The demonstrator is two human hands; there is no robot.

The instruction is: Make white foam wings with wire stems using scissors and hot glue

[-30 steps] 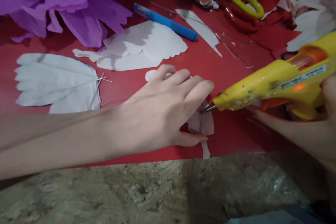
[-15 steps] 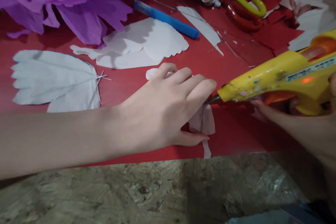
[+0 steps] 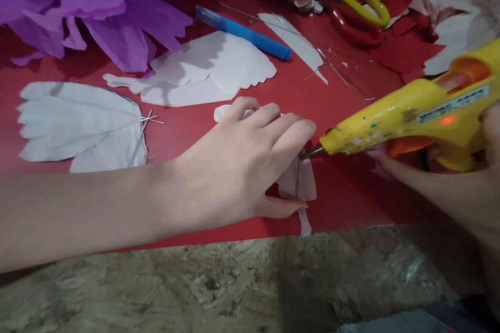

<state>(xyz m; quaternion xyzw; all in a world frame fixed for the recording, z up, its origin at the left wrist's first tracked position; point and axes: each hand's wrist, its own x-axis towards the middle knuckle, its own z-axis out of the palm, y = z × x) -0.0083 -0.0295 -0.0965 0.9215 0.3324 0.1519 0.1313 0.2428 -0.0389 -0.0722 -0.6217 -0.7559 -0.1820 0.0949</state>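
My left hand [image 3: 250, 161] lies on a small pale paper petal [image 3: 302, 182] on the red sheet [image 3: 344, 203], fingers curled and thumb pressed along its lower edge, pinning it down. My right hand [image 3: 461, 192] grips a yellow hot glue gun [image 3: 414, 114] with an orange trigger. Its metal nozzle touches the petal's top edge, just beside my left fingertips. A thin wire runs down the middle of the petal. Most of the petal is hidden under my left hand.
White cut paper shapes [image 3: 211, 70] and a fan of white petals with wire [image 3: 82, 127] lie left of my hand. Purple crepe flower [image 3: 97, 5] at back left, blue pen [image 3: 244, 34], yellow and red scissors [image 3: 351, 5] at back right. Chipboard table edge [image 3: 234, 286] nearest me.
The glue gun nozzle has shifted slightly up along the petal's edge and back; my left hand has stayed pressed on the petal.
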